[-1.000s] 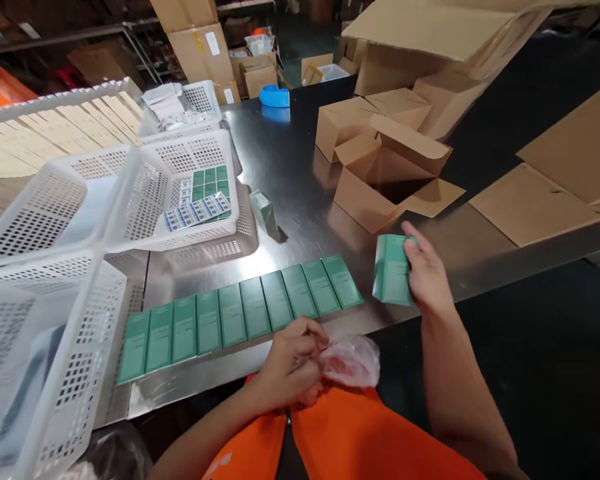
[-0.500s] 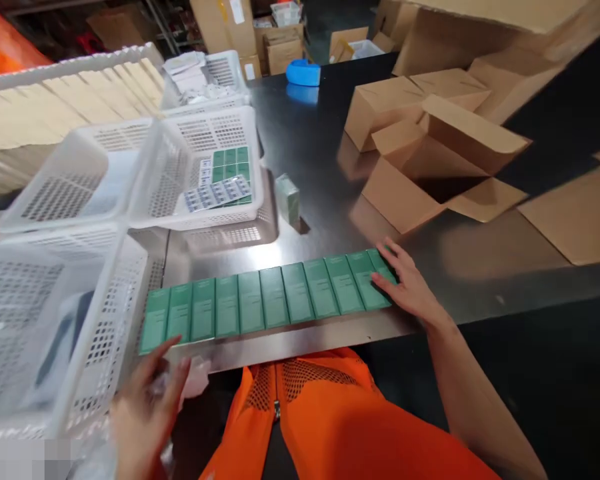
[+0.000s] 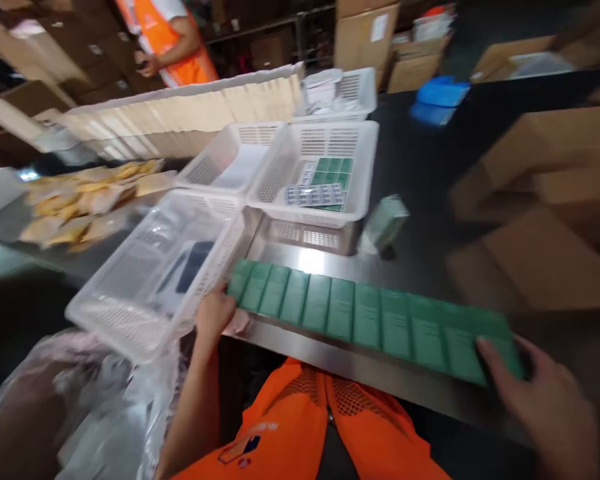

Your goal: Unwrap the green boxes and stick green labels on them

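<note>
A long row of green boxes (image 3: 341, 310) stands side by side along the near edge of the metal table (image 3: 320, 347). My left hand (image 3: 215, 312) is closed against the row's left end, its fingers partly hidden behind the end box. My right hand (image 3: 545, 390), blurred, grips the right end with the thumb on the near side. The row is squeezed between both hands. Farther back, a single pale green box (image 3: 386, 223) stands apart on the table.
White plastic baskets (image 3: 373, 170) stand at the back left, one with green boxes and a label strip (image 3: 315, 195). Blurred cardboard boxes (image 3: 550, 247) are on the right. Yellow packets (image 3: 90, 200) lie far left. A person in an orange vest (image 3: 173, 47) is behind.
My left hand has come from below the row to its left end and closed on it. My right hand stays at the right end. The view has turned left.
</note>
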A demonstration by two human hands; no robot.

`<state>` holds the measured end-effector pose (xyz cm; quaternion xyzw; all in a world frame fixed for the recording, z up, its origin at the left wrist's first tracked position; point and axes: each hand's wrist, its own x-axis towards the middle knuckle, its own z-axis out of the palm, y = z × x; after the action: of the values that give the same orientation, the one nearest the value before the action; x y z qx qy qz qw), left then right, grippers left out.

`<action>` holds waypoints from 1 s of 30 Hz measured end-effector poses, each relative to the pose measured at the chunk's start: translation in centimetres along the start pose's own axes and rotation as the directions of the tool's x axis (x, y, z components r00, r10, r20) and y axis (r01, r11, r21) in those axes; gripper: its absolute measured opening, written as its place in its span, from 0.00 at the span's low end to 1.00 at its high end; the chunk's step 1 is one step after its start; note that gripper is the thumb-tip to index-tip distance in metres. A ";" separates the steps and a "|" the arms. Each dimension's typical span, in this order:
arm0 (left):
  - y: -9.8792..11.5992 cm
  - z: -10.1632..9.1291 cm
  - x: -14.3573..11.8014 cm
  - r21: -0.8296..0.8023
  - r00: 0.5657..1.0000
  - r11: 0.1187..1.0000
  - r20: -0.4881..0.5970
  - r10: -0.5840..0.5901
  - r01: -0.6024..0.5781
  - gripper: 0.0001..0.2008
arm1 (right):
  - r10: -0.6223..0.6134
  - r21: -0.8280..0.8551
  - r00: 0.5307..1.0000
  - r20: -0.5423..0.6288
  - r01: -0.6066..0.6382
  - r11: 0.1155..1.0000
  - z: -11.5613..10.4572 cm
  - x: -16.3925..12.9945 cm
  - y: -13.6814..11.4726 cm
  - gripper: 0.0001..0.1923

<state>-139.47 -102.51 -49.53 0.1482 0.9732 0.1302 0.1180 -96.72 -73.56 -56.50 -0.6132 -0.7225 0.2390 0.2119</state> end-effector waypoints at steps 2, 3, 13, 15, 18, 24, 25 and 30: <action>-0.4 0.1 1.1 0.006 0.997 0.998 0.049 0.058 -0.059 0.22 | 0.114 -0.059 0.993 0.032 -0.112 0.992 -1.0 -1.1 -2.1 0.36; -0.6 0.3 1.8 0.014 0.994 0.996 0.067 0.085 -0.086 0.23 | 0.133 -0.061 0.990 0.050 -0.130 0.990 -1.4 -1.3 -2.9 0.39; -2.7 -0.9 3.8 -0.229 0.984 0.969 0.125 0.127 -0.096 0.23 | -0.016 -0.172 0.998 0.068 0.027 0.985 -5.9 0.2 -6.0 0.54; -2.2 -1.5 2.3 -0.109 0.992 0.990 0.077 0.103 -0.094 0.27 | -0.293 -0.158 0.956 0.023 0.293 0.943 -5.3 1.7 -10.7 0.47; -0.7 -1.7 -1.3 0.089 0.998 0.995 -0.030 0.051 -0.048 0.29 | -0.456 -0.077 0.879 0.138 0.468 0.880 -2.7 5.0 -19.2 0.42; 0.1 -1.0 -7.5 -0.323 0.930 0.872 -0.145 0.339 -0.368 0.25 | -0.424 -0.132 0.861 0.281 0.472 0.871 1.9 11.3 -27.3 0.32; -0.1 -1.0 -7.7 -0.442 0.918 0.811 -0.080 0.390 -0.383 0.25 | -0.435 -0.121 0.864 0.255 0.475 0.872 1.8 11.5 -26.9 0.27; 2.9 -0.4 -6.8 -0.809 0.833 0.568 0.205 0.514 -0.152 0.26 | -0.390 0.342 0.921 -0.007 0.369 0.864 1.3 6.3 -22.7 0.21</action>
<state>-132.57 -102.12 -46.99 0.2941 0.7270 0.5139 0.3477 -116.34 -70.45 -43.73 -0.4058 -0.7836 0.3316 0.3336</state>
